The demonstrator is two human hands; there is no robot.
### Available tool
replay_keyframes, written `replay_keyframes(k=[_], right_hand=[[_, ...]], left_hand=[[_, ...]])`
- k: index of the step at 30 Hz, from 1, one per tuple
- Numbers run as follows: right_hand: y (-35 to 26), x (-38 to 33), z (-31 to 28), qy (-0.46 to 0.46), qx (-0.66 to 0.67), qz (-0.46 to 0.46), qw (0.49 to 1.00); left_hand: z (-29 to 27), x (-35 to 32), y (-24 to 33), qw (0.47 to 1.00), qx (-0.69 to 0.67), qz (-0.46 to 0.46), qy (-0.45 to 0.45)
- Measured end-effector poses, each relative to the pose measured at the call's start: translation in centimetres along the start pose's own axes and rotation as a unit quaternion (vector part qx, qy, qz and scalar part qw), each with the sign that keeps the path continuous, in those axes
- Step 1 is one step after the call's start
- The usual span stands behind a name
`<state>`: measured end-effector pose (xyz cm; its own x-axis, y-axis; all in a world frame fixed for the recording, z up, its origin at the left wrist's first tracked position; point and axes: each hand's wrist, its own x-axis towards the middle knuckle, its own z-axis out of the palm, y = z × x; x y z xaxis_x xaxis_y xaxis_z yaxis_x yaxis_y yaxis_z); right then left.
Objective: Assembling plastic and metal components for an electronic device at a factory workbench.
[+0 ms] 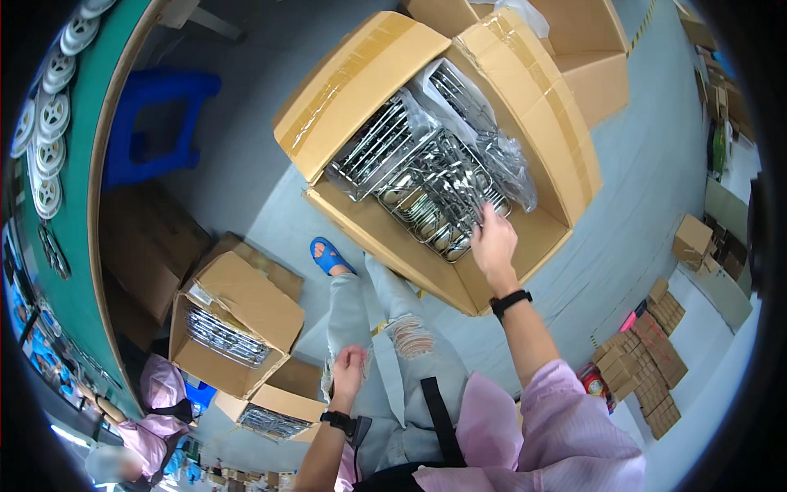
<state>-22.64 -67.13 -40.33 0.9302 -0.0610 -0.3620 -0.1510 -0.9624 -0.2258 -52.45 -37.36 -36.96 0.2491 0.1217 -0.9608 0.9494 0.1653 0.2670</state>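
The right hand (496, 243) pinches shiny parts (469, 195) by their near end — inside the big box (385, 238), toward its near right edge. The flaps (352, 86) lie out, likely for easy reaching. The left hand (348, 373) hangs by the left leg (348, 307), fingers bent — holding what, I cannot tell.

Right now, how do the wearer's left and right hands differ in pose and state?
The right hand reaches out over the large open carton; the left hand hangs in front of the jeans.
The right hand's fingers close on shiny metal pieces; the left hand is loosely curled, with nothing visibly held.
Shared: both are bare, with black wristbands.
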Motion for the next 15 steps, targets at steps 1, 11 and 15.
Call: replay_keyframes(k=[1, 11, 15], right_hand=[[0.3, -1.3, -1.0, 0.026, 0.003, 0.025, 0.999], [-2.9, -15.9, -8.8, 0.009, 0.091, -0.072, 0.993], [-5.7, -19.4, -9.2, -0.051, 0.136, -0.126, 0.981]], left_hand=[[0.9, 0.5, 1.7, 1.0, 0.006, -0.001, -0.006], [11.0, 5.3, 23.2, 0.942, -0.199, -0.144, -0.23], [10.2, 6.8, 23.5, 0.944, -0.028, -0.13, -0.303]])
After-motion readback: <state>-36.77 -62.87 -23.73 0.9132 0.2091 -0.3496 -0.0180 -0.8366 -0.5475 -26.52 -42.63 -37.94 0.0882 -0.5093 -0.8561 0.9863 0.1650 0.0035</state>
